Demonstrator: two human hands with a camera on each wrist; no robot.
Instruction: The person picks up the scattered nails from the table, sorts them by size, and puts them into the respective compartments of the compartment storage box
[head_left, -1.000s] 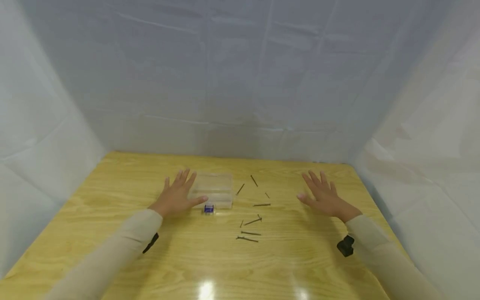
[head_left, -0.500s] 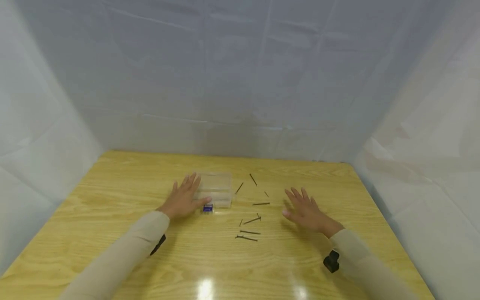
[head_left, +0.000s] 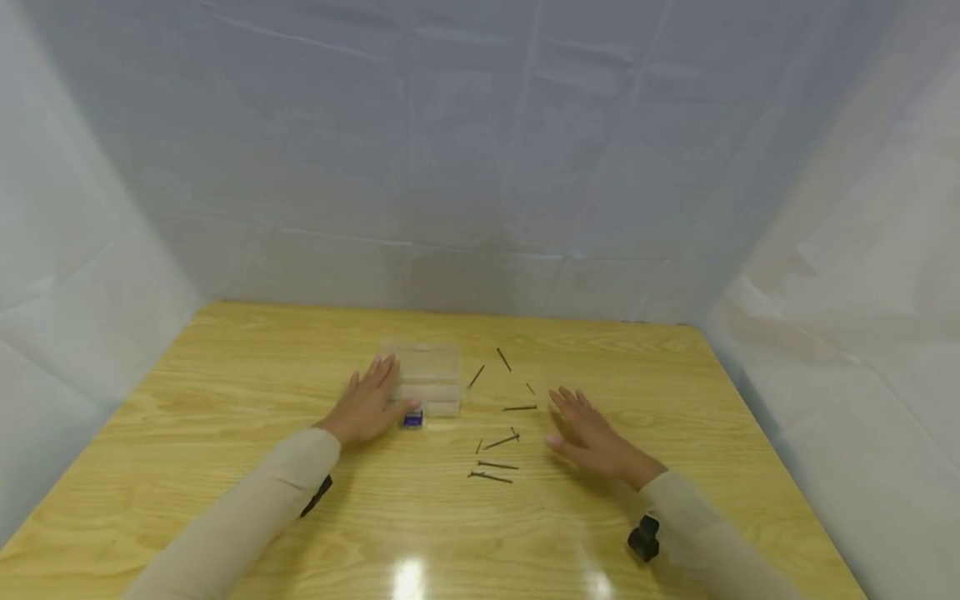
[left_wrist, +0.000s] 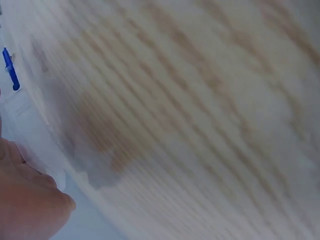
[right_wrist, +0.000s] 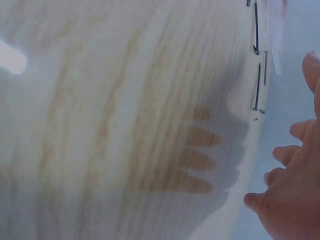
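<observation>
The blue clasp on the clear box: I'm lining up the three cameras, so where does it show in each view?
Head: blue clasp at the near edge of the clear box, beside the left hand.
Left wrist: blue clasp at the far left edge, above the hand.
Right wrist: not in view.
Shared landmark: the wooden table.

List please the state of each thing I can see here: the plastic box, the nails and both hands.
Clear plastic box: lid closed, blue latch at its front, flat on the table.
Nails: loose, scattered flat on the table, right of the box.
Left hand: fingers straight, resting against the box's left side.
Right hand: fingers spread, holds nothing, just right of the nails.
</observation>
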